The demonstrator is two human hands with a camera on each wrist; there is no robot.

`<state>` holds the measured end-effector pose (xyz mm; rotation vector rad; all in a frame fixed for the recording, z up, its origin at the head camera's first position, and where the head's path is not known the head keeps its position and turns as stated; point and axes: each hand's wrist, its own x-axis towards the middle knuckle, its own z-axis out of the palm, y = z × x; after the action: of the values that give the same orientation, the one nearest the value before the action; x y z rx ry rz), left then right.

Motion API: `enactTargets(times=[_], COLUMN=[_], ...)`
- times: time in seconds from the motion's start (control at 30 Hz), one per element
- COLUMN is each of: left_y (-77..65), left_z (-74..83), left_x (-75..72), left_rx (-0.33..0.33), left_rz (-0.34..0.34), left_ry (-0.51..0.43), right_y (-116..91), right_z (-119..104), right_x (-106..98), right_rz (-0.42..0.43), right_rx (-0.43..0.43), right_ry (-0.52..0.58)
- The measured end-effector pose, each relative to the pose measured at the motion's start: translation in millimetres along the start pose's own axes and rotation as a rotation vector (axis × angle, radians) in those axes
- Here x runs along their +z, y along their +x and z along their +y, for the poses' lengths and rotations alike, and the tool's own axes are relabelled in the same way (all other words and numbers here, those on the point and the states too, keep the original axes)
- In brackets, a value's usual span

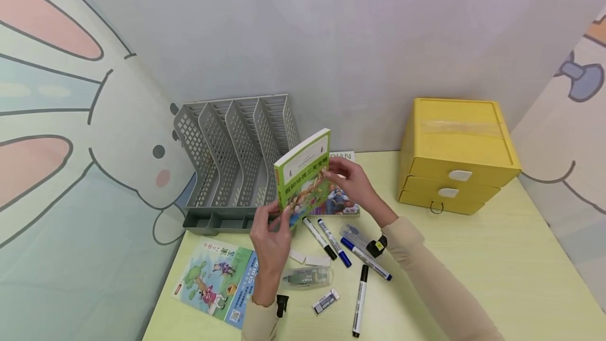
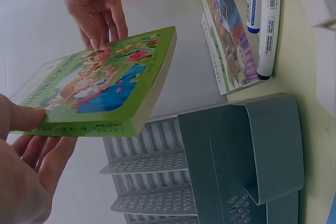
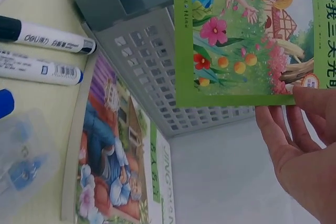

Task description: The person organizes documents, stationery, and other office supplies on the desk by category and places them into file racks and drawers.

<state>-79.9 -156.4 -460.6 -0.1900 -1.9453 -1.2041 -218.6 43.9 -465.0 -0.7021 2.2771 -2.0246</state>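
Observation:
A green picture-covered book [image 1: 303, 186] is held up off the table between both hands, standing roughly upright and turned at an angle. My left hand [image 1: 272, 236] grips its spine side near the lower corner, thumb on the front cover and fingers behind, as the left wrist view shows. At the opposite edge my right hand [image 1: 352, 180] pinches the book, thumb in front and fingers at the back. Behind the held book lies a second book [image 1: 343, 204] with a figure in blue on its cover. The grey file rack [image 1: 236, 157] with several slots stands just left of it.
A blue-and-green booklet [image 1: 213, 283] lies front left. Several markers [image 1: 361, 301], an eraser [image 1: 325, 301], a clear correction-tape case [image 1: 307, 277] and small white pieces [image 1: 317, 261] are spread over the middle of the table. A yellow drawer box [image 1: 459, 157] stands at the back right.

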Motion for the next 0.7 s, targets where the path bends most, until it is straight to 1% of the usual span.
enactTargets(times=[0.1,0.17,0.3,0.37,0.47,0.57,0.7], left_y=[2.6,4.3,9.8,14.4,22.7,29.3,34.1], left_z=[-1.5,-2.5,-1.4,2.5,13.7,23.7,24.8], left_x=[-1.1,-1.6,-2.7,-4.0,-7.6,-11.6,-15.6], left_rx=[-0.011,-0.022,-0.029,-0.024,-0.021,-0.037,-0.060], left_rz=[0.016,0.032,0.071,0.093,0.124,0.152,0.190], left_ry=[0.013,0.029,0.053,0.053,0.044,0.039,0.040], right_y=[3,4,2,1,-2,-3,-4], right_z=[-1,0,6,8,13,16,22], right_x=[5,7,10,13,18,27,41], right_rz=[0.019,0.022,0.008,0.000,-0.013,-0.026,-0.058], right_rx=[-0.002,0.011,0.064,0.094,0.125,0.150,0.185], right_ry=[0.007,0.019,0.041,0.048,0.071,0.074,0.074])
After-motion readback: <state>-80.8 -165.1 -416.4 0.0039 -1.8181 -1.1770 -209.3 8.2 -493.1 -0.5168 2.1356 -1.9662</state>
